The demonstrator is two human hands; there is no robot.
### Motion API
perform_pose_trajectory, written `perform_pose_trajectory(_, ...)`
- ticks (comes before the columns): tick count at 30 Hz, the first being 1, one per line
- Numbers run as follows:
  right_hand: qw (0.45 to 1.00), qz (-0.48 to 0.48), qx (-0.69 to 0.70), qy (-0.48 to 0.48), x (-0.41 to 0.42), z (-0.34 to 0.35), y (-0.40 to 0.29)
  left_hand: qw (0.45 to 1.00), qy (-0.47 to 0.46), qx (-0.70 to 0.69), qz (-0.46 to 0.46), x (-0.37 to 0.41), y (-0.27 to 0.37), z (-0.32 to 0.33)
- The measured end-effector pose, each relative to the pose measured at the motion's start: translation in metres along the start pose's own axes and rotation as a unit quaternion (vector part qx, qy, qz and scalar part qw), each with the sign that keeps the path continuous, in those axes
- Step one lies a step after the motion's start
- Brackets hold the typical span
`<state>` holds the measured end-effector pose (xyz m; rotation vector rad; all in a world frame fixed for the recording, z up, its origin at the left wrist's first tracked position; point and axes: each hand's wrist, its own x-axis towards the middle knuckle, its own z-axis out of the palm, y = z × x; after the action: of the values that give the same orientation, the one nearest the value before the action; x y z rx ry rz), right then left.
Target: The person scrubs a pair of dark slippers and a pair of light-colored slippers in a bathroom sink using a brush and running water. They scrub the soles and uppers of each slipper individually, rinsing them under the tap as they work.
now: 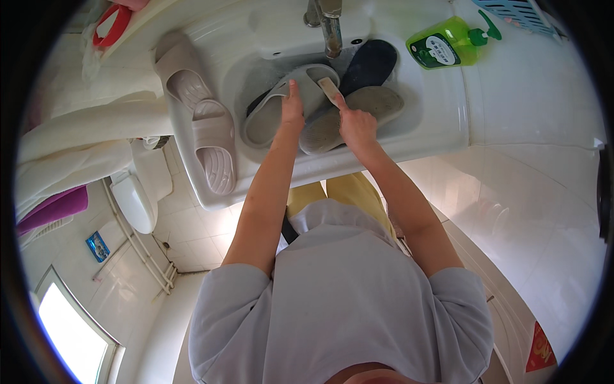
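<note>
My left hand (pixel 293 106) grips a grey slipper (pixel 263 124) by the side of its strap, over the washbasin (pixel 412 117). In my right hand (pixel 359 128) is a small pale brush (pixel 330 90), its head against the slipper near the toe opening. Beside that hand a second grey slipper (pixel 376 102) lies sole up. A dark navy slipper (pixel 370 66) leans against the basin's back right side. Something dark shows under the held slipper's left edge, mostly hidden. Water stands in the basin.
Two beige slippers (pixel 214 146) rest on the basin's left ledge. A metal faucet (pixel 332 36) overhangs the basin. A green pump bottle (pixel 439 45) and a blue plastic basket (pixel 520 17) are at the back right. A toilet (pixel 135 204) stands to the left.
</note>
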<state>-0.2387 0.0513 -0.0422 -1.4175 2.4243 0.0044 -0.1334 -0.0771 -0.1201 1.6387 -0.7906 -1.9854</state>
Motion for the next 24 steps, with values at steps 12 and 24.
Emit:
perform_pose_trajectory(12,0.997,0.054,0.046,-0.001,-0.002,-0.021,0.008,0.793,0.019,0.537,0.285,-0.058,0.055,-0.057)
perform_pose_trajectory(24,0.989,-0.003,0.068,0.128,0.037,0.008,0.001,0.703,-0.045,0.661,0.260,-0.011,0.061,-0.061)
